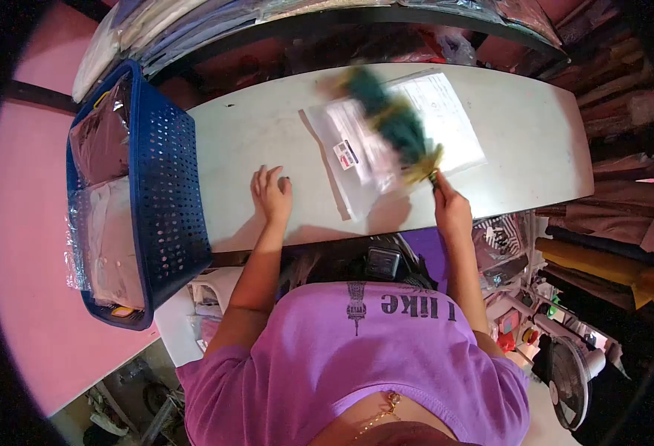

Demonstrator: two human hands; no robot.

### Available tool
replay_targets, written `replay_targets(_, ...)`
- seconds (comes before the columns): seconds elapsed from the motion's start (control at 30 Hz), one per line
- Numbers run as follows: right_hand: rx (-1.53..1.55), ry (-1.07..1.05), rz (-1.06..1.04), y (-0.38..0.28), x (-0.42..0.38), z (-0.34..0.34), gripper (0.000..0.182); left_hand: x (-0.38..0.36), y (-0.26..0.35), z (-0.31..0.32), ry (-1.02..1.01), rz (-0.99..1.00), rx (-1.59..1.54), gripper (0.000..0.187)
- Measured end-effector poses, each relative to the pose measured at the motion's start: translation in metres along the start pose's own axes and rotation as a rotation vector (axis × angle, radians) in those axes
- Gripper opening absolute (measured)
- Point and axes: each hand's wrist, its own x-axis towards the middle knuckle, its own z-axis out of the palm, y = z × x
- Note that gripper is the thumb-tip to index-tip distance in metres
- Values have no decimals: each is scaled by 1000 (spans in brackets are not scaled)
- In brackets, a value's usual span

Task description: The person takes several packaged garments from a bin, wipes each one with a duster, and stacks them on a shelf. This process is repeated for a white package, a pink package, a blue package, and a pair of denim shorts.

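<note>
My right hand (452, 207) is closed around the handle of a green and yellow duster (397, 126). The duster head is smeared by motion and lies across a clear plastic package (331, 152) with a printed label. Part of the package is hidden beneath it. White printed paper (453, 123) shows on the right side, partly behind the duster. My left hand (271, 195) rests near the front edge of the white table (249, 126), fingers spread and holding nothing.
A blue perforated basket (169, 193) with folded garments in clear bags (111, 245) stands left of the table. Bagged clothes (185, 33) fill a shelf behind. Folded fabrics (602, 241) are stacked at right, above a fan (568, 383).
</note>
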Motion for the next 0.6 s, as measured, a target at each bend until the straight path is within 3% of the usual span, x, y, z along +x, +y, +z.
replay_targets(0.03,-6,77,54,1,3,-4,39,6,9,9,0,2,0,45)
replay_targets(0.1,-3,75,101,11,5,-7,39,18,33,29,-181,-86,-628,44)
replay_targets(0.17,107,24,-19,34,1,-6,40,33,86,25,-272,-450,-987,40)
replay_targets(0.2,90,20,-13,39,-1,-11,41,44,105,24,-276,-450,-988,40)
replay_targets(0.27,72,64,133,57,0,-21,40,64,133,25,-381,-701,-1318,39)
replay_targets(0.3,99,96,219,64,1,-28,40,71,144,27,-383,-701,-1318,39)
replay_targets(0.4,196,270,296,95,-3,-37,40,91,160,47,-732,-947,-1426,50)
replay_targets(0.5,233,357,289,129,-10,-51,42,103,183,54,-710,-936,-1383,47)
replay_targets(0.57,330,370,375,115,-16,-75,41,117,209,43,-744,-983,-1347,39)
replay_targets(0.6,385,383,411,119,-19,-80,40,121,222,37,-644,-744,-1387,36)
